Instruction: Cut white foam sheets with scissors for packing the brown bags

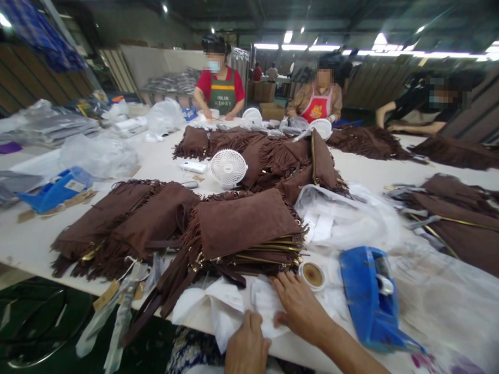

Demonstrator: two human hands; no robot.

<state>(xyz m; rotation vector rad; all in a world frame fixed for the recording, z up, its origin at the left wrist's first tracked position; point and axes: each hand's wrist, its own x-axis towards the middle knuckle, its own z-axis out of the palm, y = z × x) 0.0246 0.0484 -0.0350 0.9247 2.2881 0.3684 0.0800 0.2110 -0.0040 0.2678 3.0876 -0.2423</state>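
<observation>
My left hand (248, 345) is closed at the table's front edge, its curled fingers on a thin white paper sheet (226, 311) that droops over the edge. My right hand (296, 306) lies with fingers stretched out on a small stack of white paper (264, 296). Just beyond the hands is a pile of brown suede fringed bags (244, 222) with gold zippers. A round tub of brownish paste (312, 275) stands beside my right fingertips. Right of that is a blue tape dispenser (368, 297).
More brown fringed bags (129, 215) lie to the left, with wrapped straps hanging over the edge. A white fan (229, 168) stands mid-table. Clear plastic bags (442, 303) spread at right. Another blue tape dispenser (57, 188) sits left. Co-workers (222, 90) are across the table.
</observation>
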